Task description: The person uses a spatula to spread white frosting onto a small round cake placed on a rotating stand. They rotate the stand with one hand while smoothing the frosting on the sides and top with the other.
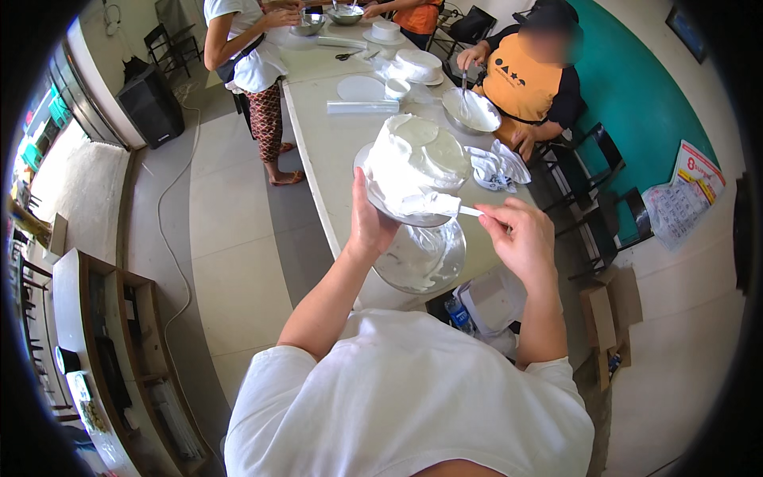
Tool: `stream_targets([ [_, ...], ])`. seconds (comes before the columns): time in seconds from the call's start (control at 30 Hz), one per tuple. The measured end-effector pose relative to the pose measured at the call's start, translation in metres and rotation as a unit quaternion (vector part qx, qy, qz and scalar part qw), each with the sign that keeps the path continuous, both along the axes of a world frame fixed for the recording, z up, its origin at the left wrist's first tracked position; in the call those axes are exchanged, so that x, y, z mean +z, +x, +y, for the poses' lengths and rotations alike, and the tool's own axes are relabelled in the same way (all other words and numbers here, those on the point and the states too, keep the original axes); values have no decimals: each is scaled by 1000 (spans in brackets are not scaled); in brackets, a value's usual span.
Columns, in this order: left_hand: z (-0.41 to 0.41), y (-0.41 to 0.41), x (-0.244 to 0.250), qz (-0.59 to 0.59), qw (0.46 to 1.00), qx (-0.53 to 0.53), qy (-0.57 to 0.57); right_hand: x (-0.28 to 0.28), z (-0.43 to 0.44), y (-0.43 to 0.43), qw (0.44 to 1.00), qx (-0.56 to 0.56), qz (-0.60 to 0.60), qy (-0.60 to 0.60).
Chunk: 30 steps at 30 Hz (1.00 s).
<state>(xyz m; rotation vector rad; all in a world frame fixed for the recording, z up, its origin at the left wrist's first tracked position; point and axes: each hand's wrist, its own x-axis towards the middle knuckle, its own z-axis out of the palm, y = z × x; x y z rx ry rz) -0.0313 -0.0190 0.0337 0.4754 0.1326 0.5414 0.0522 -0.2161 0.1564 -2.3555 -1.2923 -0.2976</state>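
My left hand (371,223) grips the rim of a round board (361,156) that bears a round cake covered in white frosting (411,149). The cake is tilted, and its top is uneven. Between the fingertips of my right hand (515,229) is the white handle of a spatula (471,211); its frosting-covered end touches the lower side of the cake. Beneath the cake stands a metal bowl (444,271) with white frosting inside. Right of the cake, a crumpled printed cloth (498,164) lies on the table.
Across the long table (310,128), a person (518,77) holds a whisk (464,98) in a metal bowl of frosting (477,116). Farther back are a frosted cake (418,65), scissors (348,55), a clear plastic roll (362,107) and more people at bowls. Black chairs (587,158) line the right.
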Motion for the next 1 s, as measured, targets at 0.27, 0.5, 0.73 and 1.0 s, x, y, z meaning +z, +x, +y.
stream_targets([
  [0.27, 0, -2, 1, 10, 1000, -12, -19, 35, -27, -4, 997, -50, -44, 34],
  [0.5, 0, -4, 8, 16, 999, -30, -12, 26, -24, -8, 989, 11, -24, 148],
  [0.73, -2, -4, 12, 13, 999, -51, -2, -22, 7, -32, 976, 38, -131, 172],
  [1.0, -4, -6, 25, 21, 999, -45, -12, -47, 11, -36, 976, 52, -160, 140],
])
